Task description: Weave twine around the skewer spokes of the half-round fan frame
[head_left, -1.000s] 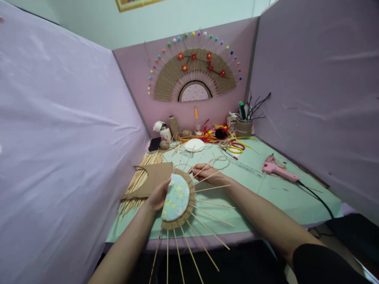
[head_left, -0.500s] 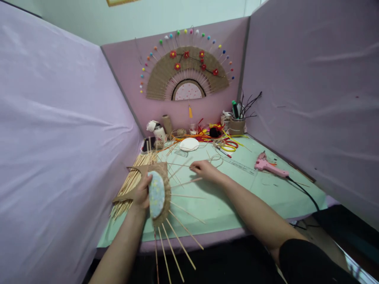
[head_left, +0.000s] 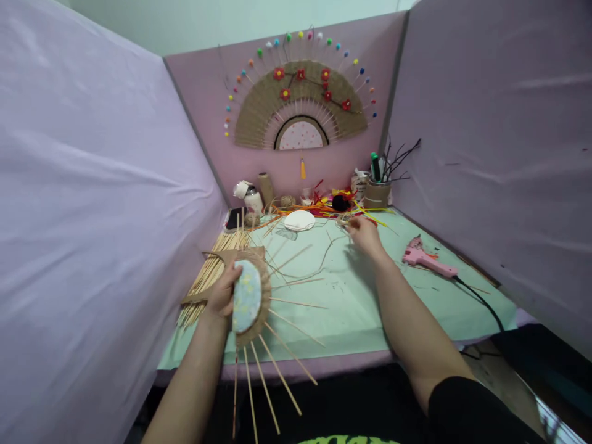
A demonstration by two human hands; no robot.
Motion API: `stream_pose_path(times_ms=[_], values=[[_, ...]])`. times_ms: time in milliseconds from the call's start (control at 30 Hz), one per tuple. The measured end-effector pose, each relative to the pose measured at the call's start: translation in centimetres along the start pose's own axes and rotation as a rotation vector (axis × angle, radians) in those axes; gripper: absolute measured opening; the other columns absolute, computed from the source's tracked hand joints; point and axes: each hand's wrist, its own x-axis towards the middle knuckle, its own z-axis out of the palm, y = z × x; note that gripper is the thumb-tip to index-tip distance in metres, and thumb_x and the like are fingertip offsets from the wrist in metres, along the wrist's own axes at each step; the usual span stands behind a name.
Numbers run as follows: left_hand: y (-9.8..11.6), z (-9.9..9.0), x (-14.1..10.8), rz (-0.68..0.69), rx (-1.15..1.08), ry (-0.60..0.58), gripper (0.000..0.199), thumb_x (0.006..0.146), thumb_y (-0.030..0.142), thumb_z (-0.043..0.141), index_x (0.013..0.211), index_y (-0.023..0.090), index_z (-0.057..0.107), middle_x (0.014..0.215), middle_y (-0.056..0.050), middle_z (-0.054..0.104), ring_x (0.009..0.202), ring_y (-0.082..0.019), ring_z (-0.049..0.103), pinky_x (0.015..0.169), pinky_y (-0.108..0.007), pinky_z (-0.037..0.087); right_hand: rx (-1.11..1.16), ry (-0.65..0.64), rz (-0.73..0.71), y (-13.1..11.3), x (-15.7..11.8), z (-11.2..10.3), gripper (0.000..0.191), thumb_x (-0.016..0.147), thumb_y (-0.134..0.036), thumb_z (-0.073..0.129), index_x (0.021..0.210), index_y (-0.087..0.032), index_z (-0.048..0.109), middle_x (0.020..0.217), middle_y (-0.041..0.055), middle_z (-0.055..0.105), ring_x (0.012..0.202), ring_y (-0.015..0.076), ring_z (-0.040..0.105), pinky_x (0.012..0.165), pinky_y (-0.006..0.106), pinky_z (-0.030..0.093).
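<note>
Clasps woven fan point(head_left: 248, 297) (sticks point(head_left: 280, 375) splayed) in closed left hand point(head_left: 222, 296), seven o'clock; curls right hand point(head_left: 365, 236) beside twine coil point(head_left: 343, 219), three o'clock, cannot tell whether pinching any.

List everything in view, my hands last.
Small fan: one, brown and blue, left hand
Large fan: one, brown, back panel
Pom-poms: many, multicoloured, around large fan
Tassel: one, yellow, below it
Loose sticks: many, pale, left
Cardboard: one, brown, on sticks
Phone: one, black, back left
Jar: one, white, back
Twine balls: two, tan, back
Tube: one, brown, back
Strips: many, red, orange, yellow, back
Disc: one, white, mid-back
Twigs: several, dark, brown pot
Glue gun: one, pink, right
Tablecloth: one, green, centre
Panels: three, pinkish-lilac, around tablecloth
Left hand: one, bare, holding small fan
Right hand: one, bare, at twine coil
</note>
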Motion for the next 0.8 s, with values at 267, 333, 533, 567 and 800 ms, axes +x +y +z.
stream_pose_path(times_ms=[267, 333, 533, 567, 800], values=[[-1.4, 2.2, -0.2, -0.114, 0.197, 0.017, 0.082, 0.076, 0.012, 0.069, 0.147, 0.026, 0.031, 0.101, -0.004, 0.071, 0.077, -0.015, 0.07, 0.069, -0.025, 0.058, 0.004, -0.699, -0.341, -3.9, -3.2, 1.0, 0.057, 0.07, -0.007, 0.059, 0.126, -0.018, 0.059, 0.136, 0.0115, 0.054, 0.128, 0.0249, 0.047, 0.11, 0.039, 0.032], [-1.5, 2.4, 0.1, -0.128, 0.194, 0.011, 0.081, 0.076, 0.012, 0.068, 0.147, 0.025, 0.032, 0.102, -0.005, 0.071, 0.077, -0.015, 0.07, 0.069, -0.026, 0.058, 0.21, -0.702, -0.303, -4.8, -3.9, 1.7, 0.047, 0.074, -0.008, 0.055, 0.119, -0.019, 0.063, 0.13, 0.0095, 0.06, 0.123, 0.0228, 0.052, 0.109, 0.039, 0.034], [-1.7, 4.5, 1.6, -0.165, 0.158, -0.055, 0.082, 0.077, 0.011, 0.068, 0.148, 0.025, 0.031, 0.103, -0.006, 0.072, 0.08, -0.017, 0.071, 0.072, -0.027, 0.057, 0.939, -0.922, -0.005, -7.6, -7.4, 5.4, 0.034, 0.076, -0.026, 0.07, 0.109, -0.02, 0.066, 0.114, 0.0089, 0.068, 0.101, 0.0204, 0.063, 0.094, 0.038, 0.047], [-1.7, 4.9, 1.9, -0.175, 0.16, -0.058, 0.082, 0.077, 0.011, 0.068, 0.148, 0.025, 0.031, 0.102, -0.006, 0.072, 0.08, -0.017, 0.071, 0.072, -0.026, 0.057, 1.041, -0.964, 0.047, -8.1, -8.0, 5.7, 0.038, 0.073, -0.026, 0.074, 0.109, -0.02, 0.066, 0.111, 0.0084, 0.069, 0.099, 0.0201, 0.064, 0.092, 0.037, 0.048], [-1.2, 6.6, 3.1, -0.174, 0.181, -0.097, 0.083, 0.079, 0.009, 0.064, 0.15, 0.026, 0.027, 0.102, -0.007, 0.072, 0.076, -0.016, 0.071, 0.07, -0.025, 0.057, 1.241, -1.2, 0.374, -10.0, -9.6, 4.7, 0.028, 0.067, -0.014, 0.071, 0.095, -0.015, 0.066, 0.082, 0.0058, 0.07, 0.074, 0.0175, 0.065, 0.073, 0.032, 0.053]])
